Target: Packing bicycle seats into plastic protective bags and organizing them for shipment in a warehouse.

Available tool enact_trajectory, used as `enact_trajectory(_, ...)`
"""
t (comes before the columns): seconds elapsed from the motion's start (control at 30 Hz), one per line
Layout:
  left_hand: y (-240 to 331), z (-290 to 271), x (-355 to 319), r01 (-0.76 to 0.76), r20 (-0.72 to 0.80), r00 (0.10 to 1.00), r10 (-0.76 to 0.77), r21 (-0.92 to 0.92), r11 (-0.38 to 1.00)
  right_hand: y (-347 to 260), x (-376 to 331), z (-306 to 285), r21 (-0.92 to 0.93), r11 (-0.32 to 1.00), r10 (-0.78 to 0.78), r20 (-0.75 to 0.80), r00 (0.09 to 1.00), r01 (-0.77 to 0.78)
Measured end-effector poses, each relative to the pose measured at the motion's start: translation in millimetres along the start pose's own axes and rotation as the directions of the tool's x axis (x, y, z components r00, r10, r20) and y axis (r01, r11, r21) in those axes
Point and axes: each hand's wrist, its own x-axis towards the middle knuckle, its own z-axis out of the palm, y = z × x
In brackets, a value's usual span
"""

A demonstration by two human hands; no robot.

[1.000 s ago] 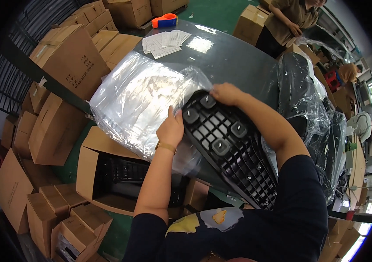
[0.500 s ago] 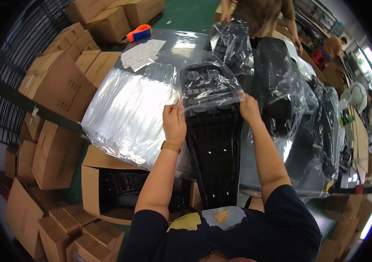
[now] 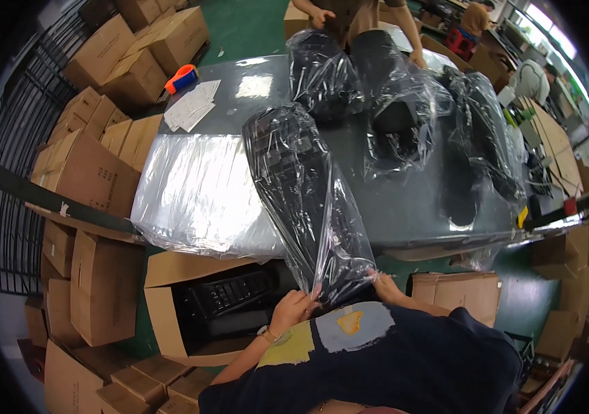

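A long black molded plastic part (image 3: 301, 162), wide at its far end, lies inside a clear plastic bag (image 3: 339, 231) on the table's near side. The bag covers most of its length. With closed fingers, my left hand (image 3: 294, 308) grips the left side of the bag's near edge, close against my body. My right hand (image 3: 387, 287) pinches the right side of that edge. Below and left of the bag, an opened cardboard box (image 3: 163, 314) holds more black molded parts (image 3: 236, 293).
Several bagged black parts (image 3: 405, 103) lie across the dark table (image 3: 239, 83). Stacked clear bags (image 3: 205, 186) cover its left side; paper slips (image 3: 193, 107) and an orange-and-blue tape dispenser (image 3: 182, 79) sit beyond. A co-worker (image 3: 360, 17) stands opposite. Cartons (image 3: 101, 179) crowd the left.
Both hands have drawn the bag's edge toward my body, down over the black part's length. The co-worker's hand has come off the bagged part across the table. My view has shifted.
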Motion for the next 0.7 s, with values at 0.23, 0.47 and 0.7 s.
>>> enact_trajectory(0.23, 44.3, -5.7, 35.9, 0.39, -0.01, 0.918, -0.396, -0.15, 0.908, -18.0, -6.1, 31.2, 0.355, 0.933, -0.047, 0.289, 0.956, -0.061)
enact_trajectory(0.47, 76.3, -38.8, 58.1, 0.095, 0.23, 0.973, -0.023, -0.304, 0.948, -23.2, -29.8, 35.5, 0.291, 0.957, -0.037, 0.094, 0.995, 0.009)
enact_trajectory(0.7, 103.2, -13.7, 76.2, -0.195, 0.353, 0.875, 0.332, -0.37, 0.908, -12.1, -64.6, 34.2, 0.28, 0.959, -0.081, 0.093, 0.992, 0.052)
